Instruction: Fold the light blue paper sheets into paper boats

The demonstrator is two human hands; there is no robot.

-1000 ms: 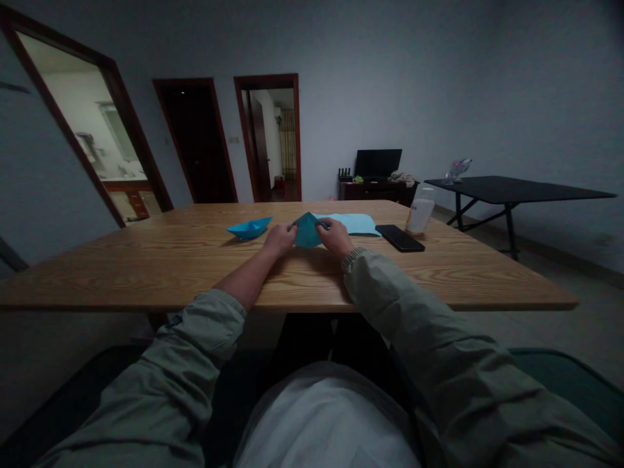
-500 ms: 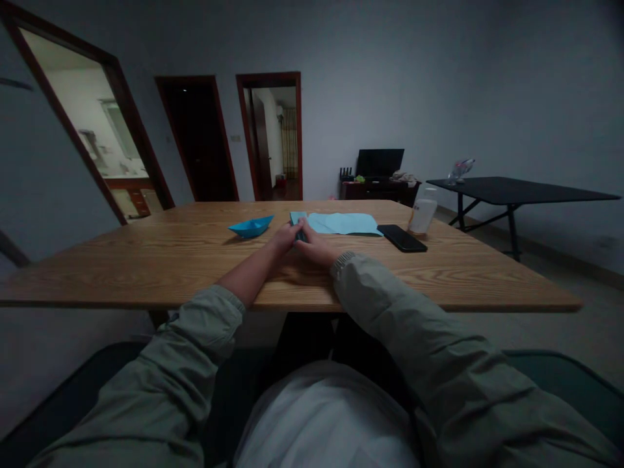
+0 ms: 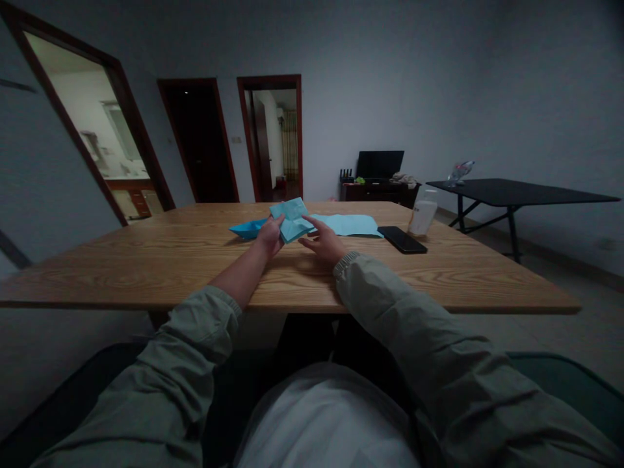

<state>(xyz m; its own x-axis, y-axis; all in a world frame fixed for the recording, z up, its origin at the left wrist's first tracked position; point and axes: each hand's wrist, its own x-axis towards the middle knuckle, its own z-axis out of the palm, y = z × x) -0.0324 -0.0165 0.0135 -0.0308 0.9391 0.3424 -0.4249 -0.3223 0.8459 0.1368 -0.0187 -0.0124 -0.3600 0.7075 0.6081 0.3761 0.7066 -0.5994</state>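
Note:
A light-blue sheet of folded paper [image 3: 294,221] is held up over the table, its creases and flaps showing. My left hand [image 3: 270,236] grips it at its lower left edge, thumb on top. Close by on the right, my right hand [image 3: 325,244] has its fingers apart, the fingertips at or very near the paper's right edge; contact is hard to make out. Behind my left hand sits a darker blue paper boat [image 3: 244,229], partly covered by the hand. Flat on the table behind my right hand lies another light-blue paper sheet [image 3: 353,225].
On the wooden table [image 3: 160,260], a black phone [image 3: 402,240] lies to the right, with a whitish translucent bottle [image 3: 423,214] standing beside it. Farther off are a black table [image 3: 517,190] at right and a cabinet with a dark screen [image 3: 380,164].
Both hands were together on the folded paper, low over the table. Now the paper is raised and tilted in my left hand, which moved left, while my right hand has opened and shifted right.

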